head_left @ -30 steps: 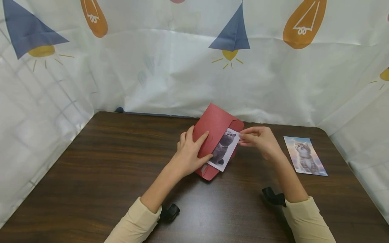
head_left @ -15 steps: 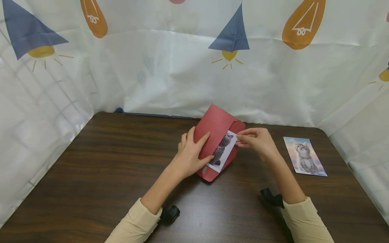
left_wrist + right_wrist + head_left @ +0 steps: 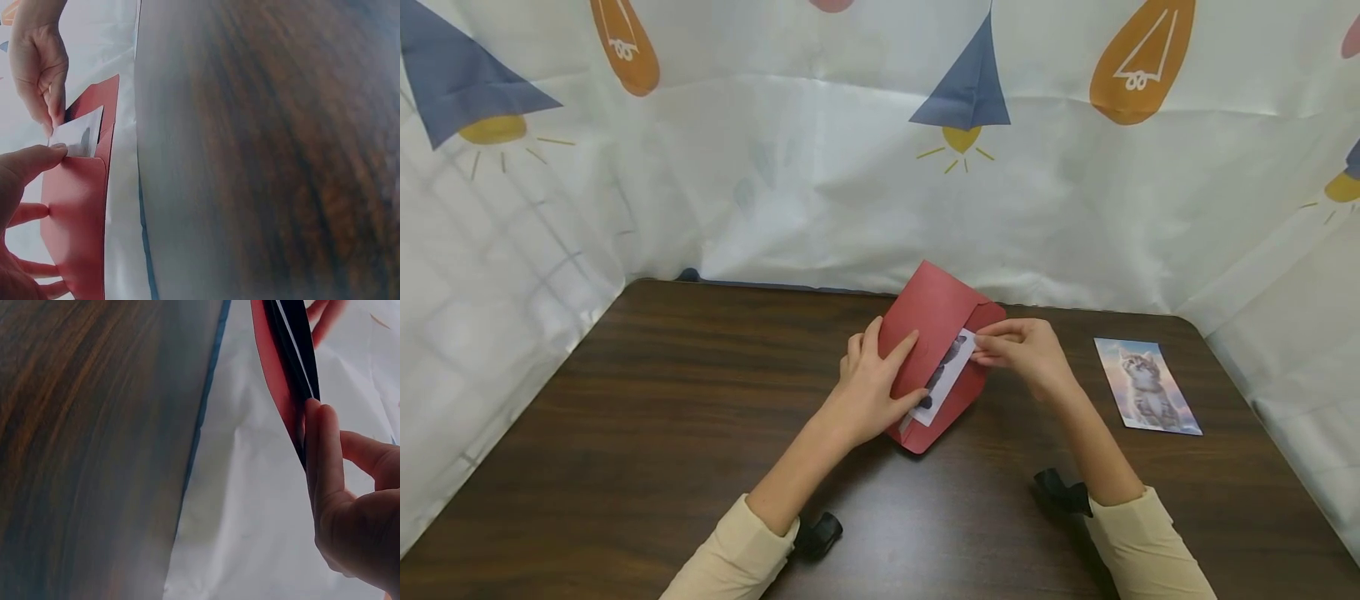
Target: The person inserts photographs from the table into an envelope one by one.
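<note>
A red envelope [image 3: 928,312] stands tilted up over the table's far part, its flap open toward the right. My left hand [image 3: 872,387] holds it, fingers spread over its front and thumb at the opening beside the card. A white-bordered cat picture card [image 3: 951,387] is partly inside the envelope; the rest of it is hidden by the front panel. My right hand [image 3: 1026,350] pinches the card's outer edge between thumb and fingers. In the left wrist view the thumb [image 3: 40,159] overlaps the card. The right wrist view shows the envelope [image 3: 275,369] edge-on.
A second card, with a kitten picture [image 3: 1148,385], lies flat on the right of the dark wooden table [image 3: 700,400]. Behind the table hangs a white curtain [image 3: 820,192] with lamp prints.
My right hand has moved left with the card, which has slid deeper into the envelope, so less of the cat shows. My left hand keeps its hold on the envelope.
</note>
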`<move>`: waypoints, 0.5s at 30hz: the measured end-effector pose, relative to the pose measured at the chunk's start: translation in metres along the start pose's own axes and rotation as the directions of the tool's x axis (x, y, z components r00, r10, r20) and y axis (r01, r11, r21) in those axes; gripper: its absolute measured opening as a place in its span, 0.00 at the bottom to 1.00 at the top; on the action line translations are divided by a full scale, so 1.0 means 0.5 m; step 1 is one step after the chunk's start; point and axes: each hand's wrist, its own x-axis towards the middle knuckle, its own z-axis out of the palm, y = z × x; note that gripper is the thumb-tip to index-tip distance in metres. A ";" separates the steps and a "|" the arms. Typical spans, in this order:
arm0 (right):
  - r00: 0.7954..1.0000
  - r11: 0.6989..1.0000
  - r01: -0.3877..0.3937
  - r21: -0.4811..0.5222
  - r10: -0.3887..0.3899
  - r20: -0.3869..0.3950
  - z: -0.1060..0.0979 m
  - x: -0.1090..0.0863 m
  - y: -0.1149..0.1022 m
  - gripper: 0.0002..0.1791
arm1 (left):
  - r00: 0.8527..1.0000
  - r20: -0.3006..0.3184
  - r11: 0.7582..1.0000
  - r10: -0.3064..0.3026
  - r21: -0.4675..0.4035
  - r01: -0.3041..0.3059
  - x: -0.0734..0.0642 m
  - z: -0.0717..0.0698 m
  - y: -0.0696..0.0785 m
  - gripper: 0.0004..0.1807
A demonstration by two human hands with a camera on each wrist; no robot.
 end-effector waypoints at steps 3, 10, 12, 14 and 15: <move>1.000 1.000 -0.006 0.000 0.006 -0.006 0.004 0.000 0.001 0.19 | 1.000 0.001 1.000 0.001 0.001 -0.001 0.000 0.002 0.001 0.44; 1.000 1.000 -0.012 0.007 0.012 -0.015 0.014 0.001 0.004 0.19 | 1.000 -0.012 1.000 0.019 0.005 -0.019 0.001 0.009 0.001 0.41; 1.000 1.000 -0.008 0.008 0.008 -0.015 0.016 0.001 0.006 0.19 | 1.000 -0.012 1.000 0.021 0.005 -0.021 0.000 0.009 0.002 0.41; 1.000 1.000 -0.004 0.012 0.004 -0.014 0.018 0.001 0.007 0.19 | 1.000 -0.009 1.000 0.022 0.009 -0.021 0.000 0.010 0.003 0.41; 1.000 1.000 -0.002 0.014 0.002 -0.013 0.019 0.001 0.007 0.19 | 1.000 -0.008 1.000 0.022 0.009 -0.022 0.000 0.010 0.004 0.41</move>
